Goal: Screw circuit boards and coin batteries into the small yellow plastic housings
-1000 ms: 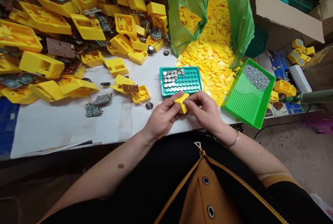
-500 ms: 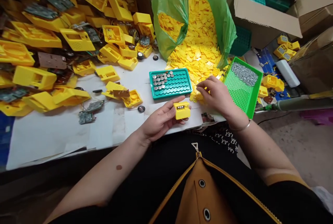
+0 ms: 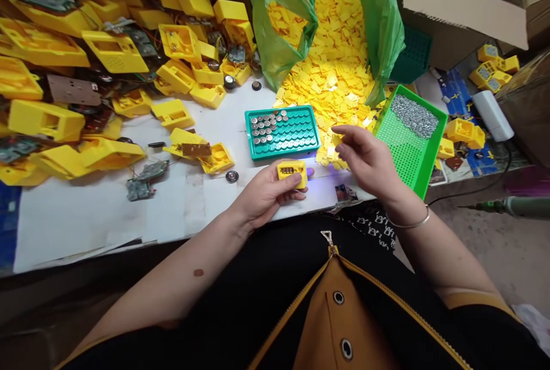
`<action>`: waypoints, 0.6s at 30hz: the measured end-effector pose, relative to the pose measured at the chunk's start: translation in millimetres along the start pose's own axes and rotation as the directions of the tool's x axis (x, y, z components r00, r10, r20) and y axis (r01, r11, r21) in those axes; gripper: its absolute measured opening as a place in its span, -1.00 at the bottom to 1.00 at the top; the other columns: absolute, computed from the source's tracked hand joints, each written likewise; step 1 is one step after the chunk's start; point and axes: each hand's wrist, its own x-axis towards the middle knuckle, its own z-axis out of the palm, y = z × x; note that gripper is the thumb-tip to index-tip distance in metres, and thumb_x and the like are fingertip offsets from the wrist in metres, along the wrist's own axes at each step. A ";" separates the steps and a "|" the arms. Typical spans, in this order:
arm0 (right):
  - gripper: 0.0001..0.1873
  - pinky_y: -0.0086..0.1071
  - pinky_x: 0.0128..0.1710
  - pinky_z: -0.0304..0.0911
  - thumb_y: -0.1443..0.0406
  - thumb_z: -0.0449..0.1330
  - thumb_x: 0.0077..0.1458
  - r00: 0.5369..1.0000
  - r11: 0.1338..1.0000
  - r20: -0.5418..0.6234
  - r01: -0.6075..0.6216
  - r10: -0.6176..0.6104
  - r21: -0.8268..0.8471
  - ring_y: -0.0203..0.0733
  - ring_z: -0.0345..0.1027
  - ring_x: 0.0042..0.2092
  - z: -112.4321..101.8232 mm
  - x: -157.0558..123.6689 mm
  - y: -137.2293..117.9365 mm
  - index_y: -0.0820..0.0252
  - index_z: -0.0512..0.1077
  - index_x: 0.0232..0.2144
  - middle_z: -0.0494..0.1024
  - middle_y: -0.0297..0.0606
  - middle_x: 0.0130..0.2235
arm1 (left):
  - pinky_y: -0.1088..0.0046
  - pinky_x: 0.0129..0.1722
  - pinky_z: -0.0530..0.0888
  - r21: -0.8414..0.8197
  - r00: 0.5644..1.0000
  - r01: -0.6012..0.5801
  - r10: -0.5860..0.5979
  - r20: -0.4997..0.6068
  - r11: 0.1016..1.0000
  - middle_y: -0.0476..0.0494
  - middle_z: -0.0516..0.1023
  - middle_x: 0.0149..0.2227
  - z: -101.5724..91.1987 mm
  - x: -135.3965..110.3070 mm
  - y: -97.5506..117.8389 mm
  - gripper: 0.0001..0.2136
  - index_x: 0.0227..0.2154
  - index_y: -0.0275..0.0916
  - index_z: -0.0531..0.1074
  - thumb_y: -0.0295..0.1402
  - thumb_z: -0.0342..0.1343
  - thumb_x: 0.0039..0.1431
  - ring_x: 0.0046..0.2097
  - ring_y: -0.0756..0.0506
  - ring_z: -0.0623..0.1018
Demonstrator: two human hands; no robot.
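Observation:
A small yellow plastic housing is gripped in my left hand, its slot facing up with several silvery round cells in a row and my thumb across its front. My right hand is over the near edge of a heap of small flat yellow plastic pieces; its thumb and forefinger are apart, and I see nothing held between them. Just beyond my left hand lies a teal tray with button cells in its left part.
A green basket of small metal screws stands to the right. Behind the heap is a green plastic bag. Yellow housings with circuit boards pile up at left. A screwdriver-like tool hangs at the right edge.
The yellow housing has tilted and moved slightly left in my left hand, and my thumb now lies over its front. My right hand stays by the yellow pieces, its fingers more spread. The view has shifted closer.

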 end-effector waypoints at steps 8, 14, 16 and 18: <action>-0.71 -0.31 -0.14 0.38 0.10 0.36 -0.05 0.981 0.740 0.080 -0.186 0.176 0.646 -0.28 0.41 -0.23 38.3 -21.9 -10.1 0.12 0.38 -0.41 0.49 -0.35 -0.32 | 0.56 -0.30 0.59 -0.033 1.000 0.020 -0.019 0.022 0.999 -0.16 0.62 -0.30 2.4 -4.4 -5.3 -0.78 -0.20 -0.37 0.48 -0.53 0.26 0.06 -0.36 0.02 0.60; -0.64 -0.32 -0.26 0.41 0.01 0.37 -0.11 0.966 0.722 0.081 -0.237 0.245 0.650 -0.31 0.39 -0.32 56.0 -27.5 -2.1 0.11 0.46 -0.36 0.52 -0.35 -0.34 | 0.53 -0.31 0.60 -0.029 0.996 0.012 -0.010 0.089 1.000 -0.21 0.63 -0.28 -5.0 -3.2 -7.8 -0.75 -0.17 -0.38 0.47 -0.48 0.27 0.06 -0.33 -0.04 0.64; -0.67 -0.31 -0.26 0.40 0.02 0.35 -0.07 0.971 0.763 0.049 -0.215 0.235 0.610 -0.30 0.40 -0.32 56.2 -29.5 -0.6 0.11 0.46 -0.40 0.52 -0.34 -0.36 | 0.53 -0.33 0.59 -0.024 0.993 0.018 -0.015 0.116 1.000 -0.22 0.63 -0.29 -7.5 -2.3 -8.1 -0.74 -0.17 -0.38 0.46 -0.45 0.28 0.06 -0.34 -0.06 0.64; -0.71 -0.31 -0.25 0.40 0.04 0.34 -0.04 0.976 0.784 0.023 -0.186 0.214 0.593 -0.30 0.40 -0.32 55.1 -30.2 -0.4 0.11 0.46 -0.42 0.53 -0.34 -0.37 | 0.55 -0.35 0.59 -0.022 0.991 0.015 -0.012 0.134 1.000 -0.21 0.62 -0.31 -8.9 -1.2 -8.4 -0.74 -0.18 -0.38 0.46 -0.45 0.29 0.05 -0.34 -0.06 0.64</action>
